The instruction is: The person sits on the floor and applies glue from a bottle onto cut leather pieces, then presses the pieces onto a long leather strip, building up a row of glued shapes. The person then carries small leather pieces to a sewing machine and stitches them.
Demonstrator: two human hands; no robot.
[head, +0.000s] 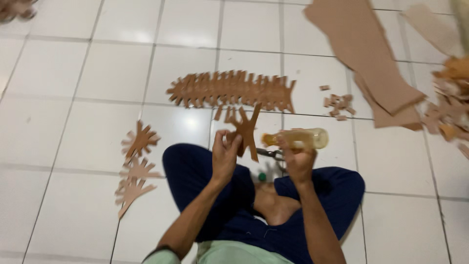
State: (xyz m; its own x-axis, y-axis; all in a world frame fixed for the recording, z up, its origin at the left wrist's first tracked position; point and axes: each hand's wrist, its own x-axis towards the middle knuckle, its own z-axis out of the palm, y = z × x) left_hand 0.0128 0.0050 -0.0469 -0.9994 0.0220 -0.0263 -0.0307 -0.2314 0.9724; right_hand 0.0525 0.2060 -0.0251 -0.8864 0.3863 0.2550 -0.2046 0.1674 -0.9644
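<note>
The left hand [224, 155] pinches a brown star-shaped cardboard cutout [246, 129] and holds it up over the person's crossed legs, while the right hand [299, 160] is wrapped around a clear glue bottle [295, 139] lying sideways, nozzle at the cutout. On the white tiled floor [73, 98], a long row of joined cutouts [232, 90] lies just beyond, loose cutouts [137, 166] to the left, cardboard sheets [366, 54] to the right.

A long cutout row [232, 90] lies on the floor [73, 73] beyond the knees, loose cutouts [137, 168] left, cardboard sheets [364, 49] far right.
</note>
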